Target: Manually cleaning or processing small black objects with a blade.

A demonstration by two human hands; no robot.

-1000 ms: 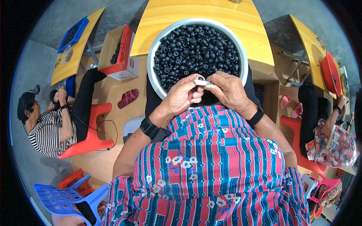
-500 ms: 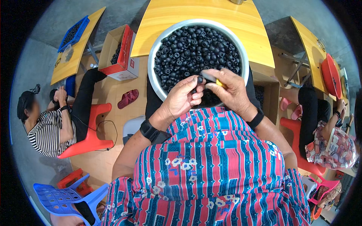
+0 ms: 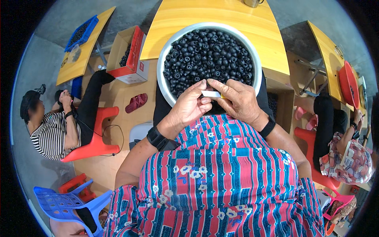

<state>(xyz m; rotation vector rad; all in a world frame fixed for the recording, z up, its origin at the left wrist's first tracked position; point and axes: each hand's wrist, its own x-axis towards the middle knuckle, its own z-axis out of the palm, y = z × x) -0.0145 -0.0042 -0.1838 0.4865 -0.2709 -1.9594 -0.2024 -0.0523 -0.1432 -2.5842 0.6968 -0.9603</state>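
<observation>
A wide metal basin (image 3: 161, 75) full of small black round parts (image 3: 209, 55), many with a ringed hole at one end, sits in front of my body. Over its near rim, my right hand (image 3: 241, 100) grips a small knife (image 3: 211, 94); a bit of yellow handle shows under the fingers. The pale blade points left, toward my left hand (image 3: 188, 103). That hand is closed, thumb against curled fingers, close to the blade. Whatever is between its fingertips is hidden.
A yellow table (image 3: 213, 14) stands beyond the basin, with a metal cup (image 3: 252, 3) at its far edge. Cardboard boxes (image 3: 138, 55) flank it. Co-workers sit left and right on red stools (image 3: 100, 126). A red slipper (image 3: 136, 102) lies on the floor.
The knife has turned, so its blade now lies level between my hands. The black part seen in my left fingertips is no longer visible. My right fingers have moved closer to my left.
</observation>
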